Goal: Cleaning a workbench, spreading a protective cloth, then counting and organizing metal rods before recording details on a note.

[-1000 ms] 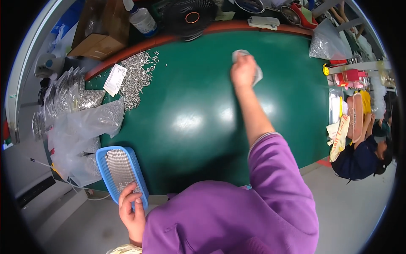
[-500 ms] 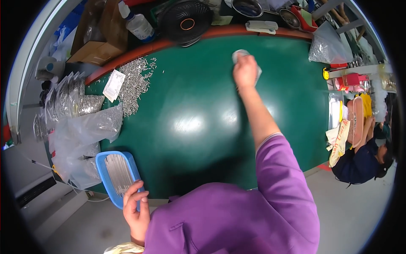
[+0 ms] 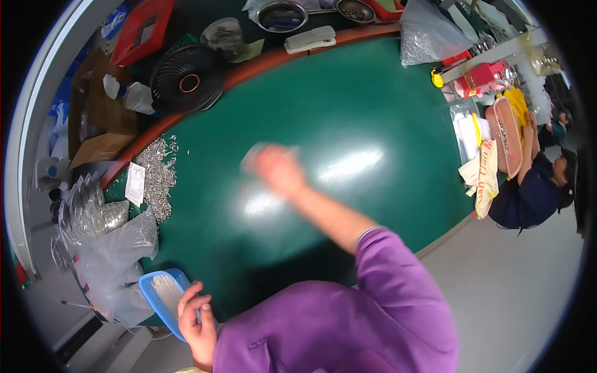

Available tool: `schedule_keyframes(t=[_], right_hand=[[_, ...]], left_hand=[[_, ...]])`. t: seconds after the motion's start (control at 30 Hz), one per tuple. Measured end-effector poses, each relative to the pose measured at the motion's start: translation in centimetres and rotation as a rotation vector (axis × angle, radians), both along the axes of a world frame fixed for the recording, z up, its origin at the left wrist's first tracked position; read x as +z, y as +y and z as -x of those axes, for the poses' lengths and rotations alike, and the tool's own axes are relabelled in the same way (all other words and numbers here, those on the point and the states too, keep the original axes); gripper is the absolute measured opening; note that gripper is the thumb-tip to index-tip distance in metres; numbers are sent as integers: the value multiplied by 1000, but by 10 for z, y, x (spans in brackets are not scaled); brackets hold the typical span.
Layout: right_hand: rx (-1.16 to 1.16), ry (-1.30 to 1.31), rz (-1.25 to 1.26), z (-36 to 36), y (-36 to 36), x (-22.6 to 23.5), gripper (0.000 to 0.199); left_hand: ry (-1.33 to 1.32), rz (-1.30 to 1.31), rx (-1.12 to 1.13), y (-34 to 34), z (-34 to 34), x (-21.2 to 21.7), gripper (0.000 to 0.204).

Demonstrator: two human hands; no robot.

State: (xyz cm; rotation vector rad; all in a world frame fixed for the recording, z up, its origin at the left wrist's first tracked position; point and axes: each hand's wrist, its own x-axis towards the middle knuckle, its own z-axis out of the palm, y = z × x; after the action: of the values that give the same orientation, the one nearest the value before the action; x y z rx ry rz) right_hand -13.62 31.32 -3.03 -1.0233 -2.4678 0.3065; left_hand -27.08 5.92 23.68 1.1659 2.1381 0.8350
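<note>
My right hand [image 3: 280,169] is over the middle of the green tabletop [image 3: 348,105], smeared by motion. A pale, crumpled cloth [image 3: 252,158] is under its fingers, pressed to the surface; its edges are blurred. My left hand [image 3: 198,326] hangs at the near left, loosely bent with fingers apart and nothing in it. It is beside the blue plastic basket [image 3: 149,292], partly covering its right side. Thin metal rods [image 3: 166,295] fill that basket in a row.
Small metal pins [image 3: 158,183] lie heaped at the left with a white label [image 3: 135,184]. Filled plastic bags [image 3: 118,248] crowd the left edge. A black fan [image 3: 186,78] stands behind the red-brown rim. At right, a co-worker [image 3: 535,186] sits near a pink basket [image 3: 504,133].
My right hand has swept left and nearer with the cloth. The whole view has turned, shifting the table's far edge. My left hand stays by the blue basket.
</note>
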Motion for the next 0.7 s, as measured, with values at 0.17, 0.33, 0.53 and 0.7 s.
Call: schedule_keyframes(t=[0.17,0.33,0.53,0.7], right_hand=[[-921,143,-196,-215,125,24,22],[-809,241,69,-111,83,17,19],[663,55,450,41,-88,48,24],[97,185,45,32,69,24,29]], left_hand=[[-11,-12,18,4,5,2,6],[1,17,-10,15,1,-4,8],[-38,2,-100,42,1,4,11],[-40,9,33,23,5,1,10]])
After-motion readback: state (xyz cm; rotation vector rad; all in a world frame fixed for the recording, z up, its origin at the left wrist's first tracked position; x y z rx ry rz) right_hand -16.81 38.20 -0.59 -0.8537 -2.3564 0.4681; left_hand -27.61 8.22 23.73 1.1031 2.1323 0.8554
